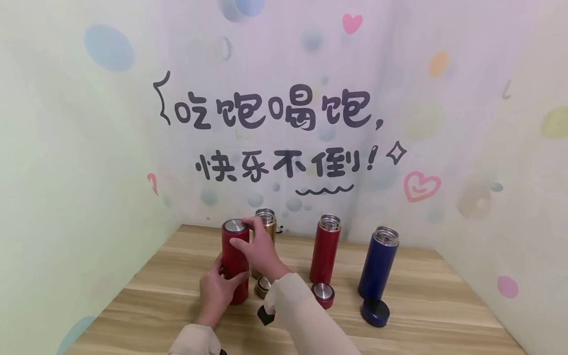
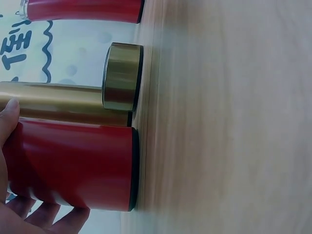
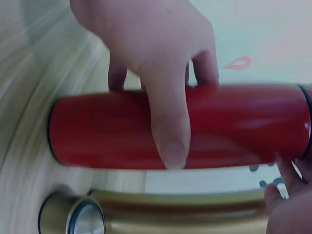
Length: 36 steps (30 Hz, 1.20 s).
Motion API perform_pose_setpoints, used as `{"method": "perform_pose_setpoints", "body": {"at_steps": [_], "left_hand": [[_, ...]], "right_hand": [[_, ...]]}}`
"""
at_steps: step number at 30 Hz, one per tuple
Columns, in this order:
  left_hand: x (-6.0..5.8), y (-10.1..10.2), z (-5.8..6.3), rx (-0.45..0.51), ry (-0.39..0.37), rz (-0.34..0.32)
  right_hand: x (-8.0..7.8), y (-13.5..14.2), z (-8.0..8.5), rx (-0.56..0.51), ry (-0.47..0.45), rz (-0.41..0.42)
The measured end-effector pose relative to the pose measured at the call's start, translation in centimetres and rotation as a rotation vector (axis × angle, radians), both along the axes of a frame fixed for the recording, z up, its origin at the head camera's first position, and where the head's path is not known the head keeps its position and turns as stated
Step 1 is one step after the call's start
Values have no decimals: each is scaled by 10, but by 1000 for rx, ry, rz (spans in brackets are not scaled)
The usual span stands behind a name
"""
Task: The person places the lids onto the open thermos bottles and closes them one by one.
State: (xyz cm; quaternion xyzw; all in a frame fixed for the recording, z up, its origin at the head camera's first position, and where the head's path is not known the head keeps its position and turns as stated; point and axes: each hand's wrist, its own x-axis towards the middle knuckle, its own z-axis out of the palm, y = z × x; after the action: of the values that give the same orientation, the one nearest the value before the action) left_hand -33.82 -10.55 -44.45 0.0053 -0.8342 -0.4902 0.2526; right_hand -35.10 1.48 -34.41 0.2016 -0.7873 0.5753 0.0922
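Observation:
A red thermos flask [image 1: 233, 256] with a steel-topped lid [image 1: 235, 226] stands upright at the left of the table. My left hand [image 1: 216, 291] grips its lower body, with the thumb across the near side, as the right wrist view also shows. Up at the lid my right hand [image 1: 259, 248] holds the rim between thumb and fingers. Just behind that flask is a lidless gold flask [image 1: 269, 224], partly hidden by my right hand. Its gold lid [image 2: 123, 77] rests on the table in front of it.
Farther right stand a lidless red flask [image 1: 326, 251] and a lidless blue flask [image 1: 378, 264]. In front of them lie a red lid [image 1: 323, 294] and a blue lid [image 1: 375, 312]. The wooden table [image 1: 421, 315] meets printed walls at the back and sides.

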Motion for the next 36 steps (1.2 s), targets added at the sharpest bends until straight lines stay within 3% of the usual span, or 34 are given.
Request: {"method": "perform_pose_setpoints", "body": {"at_steps": [7, 16, 21, 25, 28, 33, 36], "left_hand": [[1, -3, 0, 11, -24, -12], [1, -4, -1, 24, -67, -21], [2, -3, -2, 23, -91, -29], [2, -2, -2, 19, -70, -30], [1, -2, -2, 16, -54, -26], [0, -1, -1, 32, -44, -29], [0, -1, -1, 41, -37, -31]], "right_hand": [[0, 1, 2, 70, 20, -69], [3, -12, -3, 320, 285, -300], [5, -15, -6, 398, 383, -363], [4, -11, -6, 438, 394, -320], [3, -6, -5, 422, 352, -231], [-1, 3, -7, 294, 262, -7], [-3, 7, -7, 225, 228, 73]]}}
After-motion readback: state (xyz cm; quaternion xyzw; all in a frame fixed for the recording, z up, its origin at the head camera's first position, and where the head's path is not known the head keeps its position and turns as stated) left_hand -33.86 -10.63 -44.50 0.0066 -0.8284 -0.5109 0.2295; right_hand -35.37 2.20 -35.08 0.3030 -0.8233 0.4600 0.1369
